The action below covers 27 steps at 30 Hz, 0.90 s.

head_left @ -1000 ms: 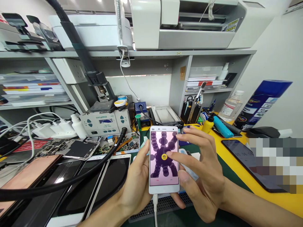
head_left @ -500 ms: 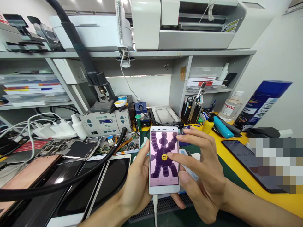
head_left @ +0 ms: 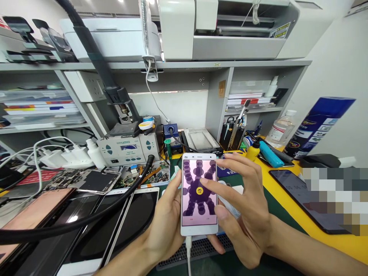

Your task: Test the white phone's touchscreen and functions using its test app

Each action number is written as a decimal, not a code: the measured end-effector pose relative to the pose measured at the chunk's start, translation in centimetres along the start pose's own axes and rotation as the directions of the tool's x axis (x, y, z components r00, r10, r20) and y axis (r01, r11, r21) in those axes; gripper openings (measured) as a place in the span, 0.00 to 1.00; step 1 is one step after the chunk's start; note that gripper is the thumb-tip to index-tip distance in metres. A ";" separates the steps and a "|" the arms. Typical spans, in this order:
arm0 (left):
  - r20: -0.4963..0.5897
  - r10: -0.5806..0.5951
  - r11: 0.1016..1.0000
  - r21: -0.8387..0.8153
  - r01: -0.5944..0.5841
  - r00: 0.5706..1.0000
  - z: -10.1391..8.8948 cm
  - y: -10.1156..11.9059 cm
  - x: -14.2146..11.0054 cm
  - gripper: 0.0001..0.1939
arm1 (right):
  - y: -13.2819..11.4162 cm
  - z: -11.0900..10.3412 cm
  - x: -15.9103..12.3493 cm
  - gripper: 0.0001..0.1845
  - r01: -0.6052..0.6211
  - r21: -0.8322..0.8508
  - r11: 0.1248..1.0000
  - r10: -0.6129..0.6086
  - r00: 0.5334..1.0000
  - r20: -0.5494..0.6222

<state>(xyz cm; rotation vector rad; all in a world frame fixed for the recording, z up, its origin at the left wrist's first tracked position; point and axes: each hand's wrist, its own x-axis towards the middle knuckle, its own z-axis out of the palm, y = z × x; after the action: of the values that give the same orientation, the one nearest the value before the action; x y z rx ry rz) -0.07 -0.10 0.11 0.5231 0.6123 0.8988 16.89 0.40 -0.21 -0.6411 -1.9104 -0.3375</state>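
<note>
A white smartphone (head_left: pixel 199 231) stands tilted up in the middle of the head view, its screen lit pink with dark round blots and a small yellow badge. My left hand (head_left: pixel 168 222) is closed round its left edge and back, with a fingertip showing below the lower right corner. A white charging cable (head_left: pixel 188 249) is plugged into the phone's bottom end. Over the right side of the screen is my right hand (head_left: pixel 250 207), fingers spread and holding nothing. Its index fingertip is at the screen, just above the badge; whether it touches I cannot tell.
Several phones lie at the left, including a white-framed phone (head_left: pixel 135 214), under a thick black hose (head_left: pixel 115 214). A hot-air station (head_left: pixel 126 149) and a tray of small parts (head_left: pixel 163 172) stand behind. At right are a dark phone (head_left: pixel 304 207), a blue can (head_left: pixel 319 126) and bottles.
My right index fingertip has shifted slightly up and left across the screen, from beside the yellow badge to above it. My left hand and the phone have stayed in place.
</note>
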 end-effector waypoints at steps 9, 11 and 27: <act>0.023 0.014 1.000 0.002 -0.014 1.000 -0.1 0.1 0.0 0.29 | 0.0 0.0 -0.1 0.24 0.003 -0.015 1.000 -0.003 1.000 0.008; 0.039 0.009 1.000 -0.004 -0.009 0.999 -0.2 0.0 0.0 0.29 | 0.0 0.0 -0.1 0.24 0.005 -0.013 1.000 -0.005 1.000 0.005; 0.049 0.007 1.000 0.010 -0.008 0.999 -0.2 0.0 0.0 0.30 | -0.3 -0.2 -0.2 0.20 -0.028 0.002 1.000 0.028 0.999 -0.043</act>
<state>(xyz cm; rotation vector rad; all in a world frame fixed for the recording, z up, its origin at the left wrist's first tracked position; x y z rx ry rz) -0.25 -0.11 -0.07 0.5557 0.5713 0.8878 16.95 -0.02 -0.33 -0.6542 -1.8586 -0.3295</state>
